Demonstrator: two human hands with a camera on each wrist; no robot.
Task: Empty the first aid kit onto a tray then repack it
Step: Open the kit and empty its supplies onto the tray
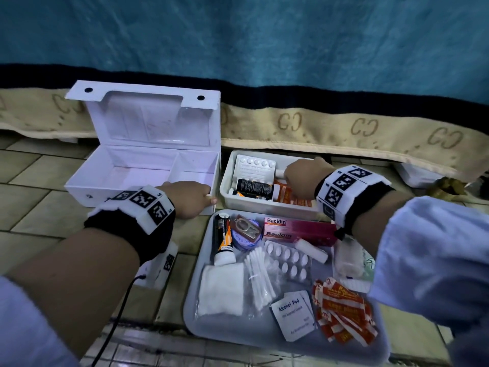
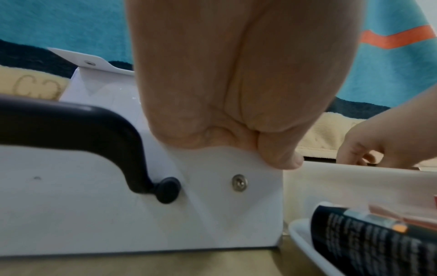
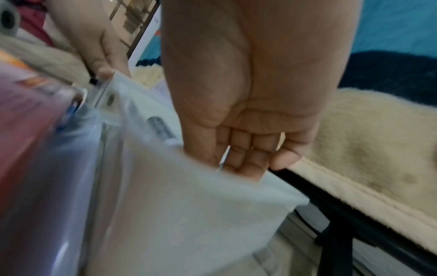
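Note:
The white first aid kit box [image 1: 132, 178] stands open on the floor, lid up, both compartments bare. My left hand [image 1: 193, 198] grips its front wall near the right corner, fingers curled over the rim [image 2: 236, 112]. To its right a white bin [image 1: 264, 207] holds a blister pack [image 1: 254, 168], a black tube [image 1: 255, 189] and orange plasters [image 1: 287, 194]. My right hand [image 1: 301, 178] reaches down into that bin; the bin wall [image 3: 189, 205] hides its fingertips [image 3: 246, 149]. The grey tray [image 1: 238, 337] in front carries a Bacidin box [image 1: 296, 229], pills, gauze, swabs, alcohol pads [image 1: 293, 313] and plasters [image 1: 344, 311].
A beige blanket edge [image 1: 370, 131] and blue cloth run along the back, just behind box and bin. Everything sits on a tiled floor. A black cable [image 1: 116, 321] trails from my left wrist. The box front has a black handle [image 2: 82, 121].

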